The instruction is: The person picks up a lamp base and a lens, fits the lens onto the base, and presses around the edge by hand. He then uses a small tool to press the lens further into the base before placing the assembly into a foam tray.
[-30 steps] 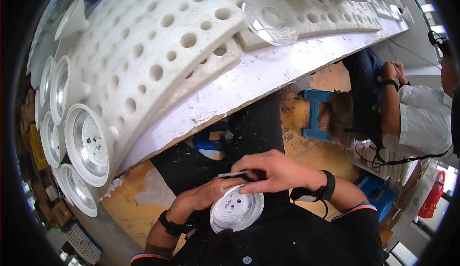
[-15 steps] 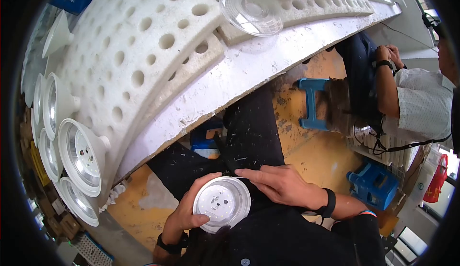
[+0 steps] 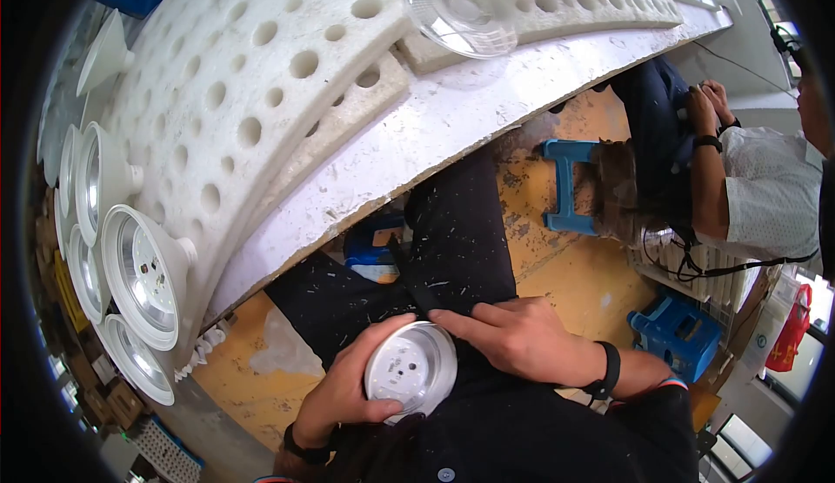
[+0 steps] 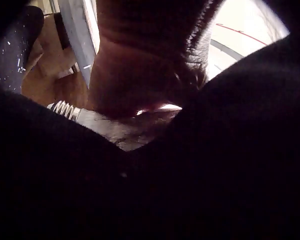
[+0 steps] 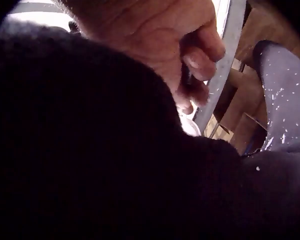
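Note:
My left hand [image 3: 352, 379] grips a white LED bulb [image 3: 409, 368] by its cup, thumb on the near rim. Its open face is turned up, showing a round board with small chips inside. In the left wrist view the bulb's silver threaded screw base [image 4: 65, 110] sticks out beyond the dark, shaded hand. My right hand [image 3: 526, 337] reaches in from the other side, index finger stretched to the bulb's far rim. The remaining fingers [image 5: 200, 65] are curled in the right wrist view; I cannot tell whether they hold anything.
White foam boards with holes [image 3: 261, 74] cover much of the bench [image 3: 365, 170]. A clear lens cover [image 3: 461, 13] lies on them. Several open bulbs [image 3: 143, 276] stand at the left. A seated person [image 3: 765, 179] and a blue stool [image 3: 570, 187] are on the right.
The right hand has drawn back from over the bulb to its far rim. The left hand has shifted to grip the cup from the side. A thin metal strip seen earlier between the hands no longer shows.

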The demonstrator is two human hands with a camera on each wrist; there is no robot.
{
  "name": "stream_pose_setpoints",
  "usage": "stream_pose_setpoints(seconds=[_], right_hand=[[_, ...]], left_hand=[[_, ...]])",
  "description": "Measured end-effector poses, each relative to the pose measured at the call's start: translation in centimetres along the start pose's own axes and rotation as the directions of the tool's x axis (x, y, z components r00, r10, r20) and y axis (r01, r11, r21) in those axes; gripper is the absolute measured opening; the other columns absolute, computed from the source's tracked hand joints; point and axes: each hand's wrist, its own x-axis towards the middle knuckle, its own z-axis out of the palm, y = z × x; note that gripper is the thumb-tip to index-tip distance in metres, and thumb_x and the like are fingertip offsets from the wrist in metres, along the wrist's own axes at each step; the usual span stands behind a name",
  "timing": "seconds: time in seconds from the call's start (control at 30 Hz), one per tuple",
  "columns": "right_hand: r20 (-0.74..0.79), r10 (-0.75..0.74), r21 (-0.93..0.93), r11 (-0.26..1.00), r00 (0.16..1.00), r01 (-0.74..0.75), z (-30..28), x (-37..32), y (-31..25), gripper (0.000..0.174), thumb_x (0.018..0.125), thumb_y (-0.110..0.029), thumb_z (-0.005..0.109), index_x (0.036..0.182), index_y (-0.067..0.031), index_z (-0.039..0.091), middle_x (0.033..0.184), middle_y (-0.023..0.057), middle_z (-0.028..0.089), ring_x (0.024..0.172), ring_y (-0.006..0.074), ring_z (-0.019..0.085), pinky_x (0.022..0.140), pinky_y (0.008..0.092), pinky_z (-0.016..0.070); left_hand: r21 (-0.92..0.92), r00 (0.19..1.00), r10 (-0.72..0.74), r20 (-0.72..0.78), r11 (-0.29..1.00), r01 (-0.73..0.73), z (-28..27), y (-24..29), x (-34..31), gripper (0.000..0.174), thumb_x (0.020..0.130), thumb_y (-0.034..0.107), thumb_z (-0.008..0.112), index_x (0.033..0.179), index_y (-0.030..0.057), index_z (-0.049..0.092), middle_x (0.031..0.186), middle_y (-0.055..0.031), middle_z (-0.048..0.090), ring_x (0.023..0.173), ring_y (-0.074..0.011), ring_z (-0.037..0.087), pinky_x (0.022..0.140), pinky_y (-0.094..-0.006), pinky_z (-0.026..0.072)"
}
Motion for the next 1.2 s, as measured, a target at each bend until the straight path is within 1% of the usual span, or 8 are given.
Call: stream_pose_setpoints(seconds=[0.37, 0.57, 0.73, 0.9, 0.97, 1.1, 1.17, 1.2], right_hand=[[0.101, -0.192, -0.014, 0.981, 0.976, 0.195, -2.0, 2.5, 1.2, 0.015, 0.077, -0.014, 0.060, 0.090, -0.0060, 0.057, 0.072, 0.0047, 0.055, 0.063, 0.0198, 0.064, 0.050, 0.0329, 0.0493], [0.122, -0.299, -0.009, 0.953, 0.947, 0.302, -2.0, 4.5, -0.5, 0.013, 0.076, -0.013, 0.060, 0.087, -0.0056, 0.057, 0.074, 0.0051, 0.058, 0.060, 0.0209, 0.064, 0.051, 0.0334, 0.0501], [0.119, -0.395, 0.051, 0.918, 0.911, 0.392, -1.1, 5.2, 0.5, 0.012, 0.080, -0.015, 0.063, 0.085, -0.0056, 0.057, 0.078, 0.0060, 0.062, 0.059, 0.0221, 0.064, 0.051, 0.0332, 0.0499], [0.114, -0.029, 0.659, 0.751, 0.993, -0.054, 0.8, 4.8, 1.8, 0.020, 0.088, -0.022, 0.068, 0.101, -0.0065, 0.066, 0.086, 0.0100, 0.067, 0.073, 0.0289, 0.067, 0.061, 0.0345, 0.0530], [0.107, -0.111, 0.682, 0.731, 0.988, 0.008, 2.2, 4.1, 2.1, 0.022, 0.089, -0.019, 0.066, 0.107, -0.0051, 0.066, 0.092, 0.0125, 0.069, 0.079, 0.0309, 0.067, 0.066, 0.0358, 0.0541], [0.011, 0.084, 0.624, 0.778, 0.996, -0.073, 3.5, 2.4, 1.5, 0.020, 0.091, -0.017, 0.062, 0.106, -0.0025, 0.065, 0.093, 0.0144, 0.068, 0.081, 0.0330, 0.068, 0.068, 0.0374, 0.0543], [-0.010, 0.190, 0.571, 0.807, 0.982, -0.150, 4.2, 1.6, 1.5, 0.023, 0.091, -0.017, 0.063, 0.111, -0.0051, 0.065, 0.090, 0.0133, 0.068, 0.077, 0.0320, 0.067, 0.064, 0.0371, 0.0539], [-0.006, 0.191, 0.571, 0.807, 0.982, -0.153, 4.0, 1.4, 1.5, 0.023, 0.091, -0.017, 0.063, 0.111, -0.0051, 0.065, 0.090, 0.0133, 0.068, 0.077, 0.0320, 0.067, 0.064, 0.0371, 0.0539]], left_hand=[[-0.095, 0.990, -0.081, 0.116, 0.991, 0.093, -0.7, -0.7, 0.7, 0.098, 0.062, 0.045, 0.071, 0.145, 0.0052, 0.037, 0.128, -0.0186, 0.057, 0.118, -0.0309, 0.057, 0.101, -0.0382, 0.0425], [-0.043, 0.985, -0.095, 0.144, 0.994, 0.103, -1.1, -0.2, 1.5, 0.099, 0.063, 0.050, 0.070, 0.143, 0.0026, 0.038, 0.127, -0.0175, 0.057, 0.117, -0.0289, 0.058, 0.099, -0.0372, 0.0424], [-0.105, 0.913, -0.123, 0.388, 0.979, 0.176, -2.8, -1.6, 3.3, 0.099, 0.070, 0.062, 0.063, 0.139, -0.0043, 0.039, 0.127, -0.0164, 0.055, 0.116, -0.0224, 0.055, 0.098, -0.0349, 0.0421], [-0.148, 0.881, -0.106, 0.461, 0.970, 0.194, -2.6, -3.1, 4.6, 0.095, 0.082, 0.074, 0.049, 0.133, -0.0056, 0.047, 0.117, -0.0126, 0.059, 0.106, -0.0201, 0.055, 0.091, -0.0315, 0.0435], [-0.153, 0.908, -0.184, 0.376, 0.954, 0.257, -2.7, -2.2, 4.4, 0.090, 0.083, 0.071, 0.051, 0.132, -0.0051, 0.049, 0.117, -0.0121, 0.059, 0.107, -0.0197, 0.055, 0.092, -0.0308, 0.0438], [-0.188, 0.928, -0.342, 0.149, 0.911, 0.366, -2.3, -0.8, 2.7, 0.091, 0.078, 0.063, 0.066, 0.138, -0.0023, 0.044, 0.128, -0.0142, 0.055, 0.119, -0.0227, 0.052, 0.102, -0.0334, 0.0404], [-0.252, 0.995, 0.020, 0.103, 0.968, 0.007, -2.0, -2.1, 1.2, 0.110, 0.068, 0.063, 0.074, 0.147, -0.0004, 0.031, 0.140, -0.0178, 0.045, 0.130, -0.0277, 0.045, 0.110, -0.0386, 0.0323], [-0.180, 0.987, -0.037, 0.157, 0.982, 0.065, -2.2, -1.8, 1.0, 0.121, 0.063, 0.063, 0.077, 0.150, 0.0002, 0.021, 0.145, -0.0200, 0.039, 0.135, -0.0306, 0.040, 0.112, -0.0424, 0.0272]])
